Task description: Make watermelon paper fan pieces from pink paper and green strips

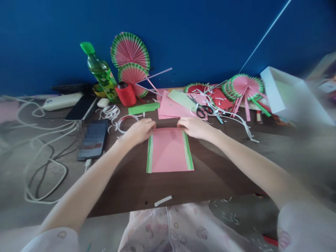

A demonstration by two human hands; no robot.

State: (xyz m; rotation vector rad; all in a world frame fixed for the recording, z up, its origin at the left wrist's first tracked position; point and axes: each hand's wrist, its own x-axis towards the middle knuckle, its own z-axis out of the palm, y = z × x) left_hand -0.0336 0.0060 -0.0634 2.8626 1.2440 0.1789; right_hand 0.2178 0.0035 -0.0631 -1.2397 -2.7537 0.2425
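Observation:
A pink sheet of paper with green and pale green strips along its left and right sides lies on the dark brown table. My left hand pinches the far left corner of the sheet, fingers curled over the edge. At the far right corner, my right hand grips the same edge. That edge looks slightly turned up or folded between the hands. Fingertips are partly hidden behind the paper. Just beyond my right hand lie black-handled scissors on more pink sheets. A roll of tape rests near my left hand.
Pleated paper fans lean against the blue wall, with others at the right beside a white box. A green bottle and red thread spool stand at the back. A phone and white cables lie left.

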